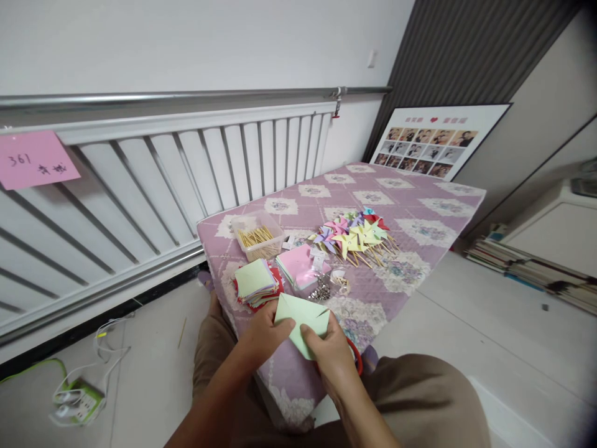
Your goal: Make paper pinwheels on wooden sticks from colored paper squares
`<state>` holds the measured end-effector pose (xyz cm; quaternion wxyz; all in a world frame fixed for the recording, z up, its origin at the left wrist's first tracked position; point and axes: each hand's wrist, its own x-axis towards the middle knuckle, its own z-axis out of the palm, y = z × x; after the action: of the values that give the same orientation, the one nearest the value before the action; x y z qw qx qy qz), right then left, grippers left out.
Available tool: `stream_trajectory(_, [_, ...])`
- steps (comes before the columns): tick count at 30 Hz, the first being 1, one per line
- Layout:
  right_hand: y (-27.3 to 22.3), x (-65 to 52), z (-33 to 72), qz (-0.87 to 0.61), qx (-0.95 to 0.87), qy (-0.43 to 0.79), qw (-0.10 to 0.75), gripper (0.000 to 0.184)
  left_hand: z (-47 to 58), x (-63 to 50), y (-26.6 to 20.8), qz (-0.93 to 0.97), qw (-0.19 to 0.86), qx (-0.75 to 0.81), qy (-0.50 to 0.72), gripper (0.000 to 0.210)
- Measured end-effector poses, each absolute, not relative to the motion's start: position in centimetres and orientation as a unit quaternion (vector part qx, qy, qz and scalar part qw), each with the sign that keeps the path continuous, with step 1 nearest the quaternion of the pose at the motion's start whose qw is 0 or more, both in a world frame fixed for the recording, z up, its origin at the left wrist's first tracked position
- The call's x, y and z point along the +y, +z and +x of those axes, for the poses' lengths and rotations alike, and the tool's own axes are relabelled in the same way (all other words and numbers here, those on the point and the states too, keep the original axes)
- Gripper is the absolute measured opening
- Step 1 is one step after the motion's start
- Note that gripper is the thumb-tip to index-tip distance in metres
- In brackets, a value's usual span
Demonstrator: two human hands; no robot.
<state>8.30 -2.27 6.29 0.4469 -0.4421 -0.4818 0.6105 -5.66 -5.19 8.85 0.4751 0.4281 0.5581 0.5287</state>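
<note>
A square of pale green paper [298,311] is held up between my two hands, with slits cut inward from its corners. My left hand [264,331] pinches its left edge, thumb on top. On the right side my right hand [328,343] grips it the same way. Red scissor handles [355,356] show partly behind my right wrist; the blades are hidden. Just beyond my left hand lies a stack of coloured paper squares [255,280]. Pink paper [297,264] lies past the green sheet, near a pile of small metal fasteners [321,289].
A clear plastic box [258,235] of thin wooden sticks stands by the radiator [224,165]. Several finished paper pinwheels [357,235] lie heaped on the purple patterned cloth [321,190]. A small round container [340,281] holds pale bits. A power strip [84,401] is on the floor at left.
</note>
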Motion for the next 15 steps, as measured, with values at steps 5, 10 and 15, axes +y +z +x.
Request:
stream_trajectory(5, [5.6,-2.0,7.9,-0.444,-0.4,0.634,0.491,0.038,-4.5,-6.1,7.0,0.204,0.524,0.506,0.654,0.03])
stream_trajectory(10, [5.0,-2.0,7.5,-0.452,-0.373,0.622,0.519,0.035,-1.0,-7.8,5.1,0.171,0.526,0.485,0.677,0.034])
stream_trajectory(15, [5.3,-2.5,7.1,-0.439,-0.368,0.63,0.524,0.035,0.5,-7.1,5.2,0.159,0.525,0.446,0.708,0.039])
